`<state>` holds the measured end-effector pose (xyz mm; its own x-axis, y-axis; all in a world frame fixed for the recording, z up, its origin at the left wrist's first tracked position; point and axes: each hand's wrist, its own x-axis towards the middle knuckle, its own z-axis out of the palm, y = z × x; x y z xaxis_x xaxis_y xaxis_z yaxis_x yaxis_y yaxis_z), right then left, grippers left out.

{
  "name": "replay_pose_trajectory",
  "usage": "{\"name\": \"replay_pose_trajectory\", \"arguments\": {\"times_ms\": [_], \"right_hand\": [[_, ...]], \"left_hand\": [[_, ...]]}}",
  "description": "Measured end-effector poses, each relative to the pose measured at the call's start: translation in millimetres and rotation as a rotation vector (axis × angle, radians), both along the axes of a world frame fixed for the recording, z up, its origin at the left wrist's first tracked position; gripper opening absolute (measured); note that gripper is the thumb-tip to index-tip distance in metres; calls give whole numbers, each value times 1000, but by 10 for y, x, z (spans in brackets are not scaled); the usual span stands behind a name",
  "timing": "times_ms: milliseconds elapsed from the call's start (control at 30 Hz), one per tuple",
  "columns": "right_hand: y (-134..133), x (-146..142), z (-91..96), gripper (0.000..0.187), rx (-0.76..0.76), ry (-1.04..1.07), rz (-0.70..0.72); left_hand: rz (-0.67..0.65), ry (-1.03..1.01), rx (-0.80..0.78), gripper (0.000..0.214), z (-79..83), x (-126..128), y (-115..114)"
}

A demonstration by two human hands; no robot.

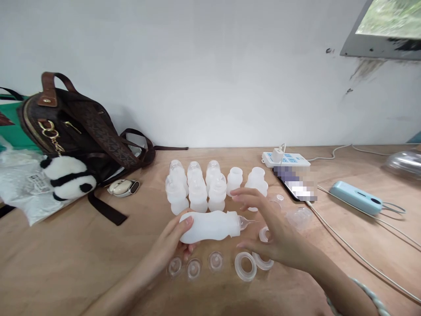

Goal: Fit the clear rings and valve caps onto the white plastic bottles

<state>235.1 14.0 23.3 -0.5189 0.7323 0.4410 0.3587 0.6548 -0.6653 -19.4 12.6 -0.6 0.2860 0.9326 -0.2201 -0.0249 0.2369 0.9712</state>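
My left hand [179, 235] grips the base of a white baby bottle [210, 226], which lies sideways above the table. A clear pointed nipple [245, 223] sticks out of the bottle's collar toward the right. Around that tip, without touching it, my right hand [263, 224] is spread with thumb and fingers apart. Behind the held bottle stand several capped bottles [198, 193] and two without caps [234, 180]. In front lie clear nipples [216, 261] and white screw rings [245, 266], some partly hidden by my right hand.
On the left are a brown backpack [82, 118], a panda plush [69, 177] and a watch [134, 187]. A power strip [296, 159], a phone [292, 184] with its cable and a light-blue device [357, 197] lie on the right. Clear plastic pieces [299, 217] sit beside the phone.
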Motion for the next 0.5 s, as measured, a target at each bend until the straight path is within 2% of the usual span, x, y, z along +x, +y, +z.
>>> {"name": "replay_pose_trajectory", "arguments": {"times_ms": [67,167,233,300,367,433,500], "right_hand": [[-8,-21,-7,43,56,-25,22],[-15,-66,-21,23,-49,14,-39],[-9,-88,-21,14,-234,93,-88],[4,-99,-12,22,-458,185,-94],[14,-106,1,30,-646,246,-84],[11,-120,13,35,-751,276,-85],[-8,-141,28,36,-761,263,-100]], "left_hand": [[0,-26,-34,61,13,7,-17],[-34,-16,72,56,-16,-19,-71],[-61,28,253,47,-89,-54,-111],[-101,98,505,45,-183,-86,-138],[-118,182,817,52,-255,-101,-138],[-107,282,1074,59,-275,-97,-120],[-96,367,1187,63,-258,-80,-103]]}}
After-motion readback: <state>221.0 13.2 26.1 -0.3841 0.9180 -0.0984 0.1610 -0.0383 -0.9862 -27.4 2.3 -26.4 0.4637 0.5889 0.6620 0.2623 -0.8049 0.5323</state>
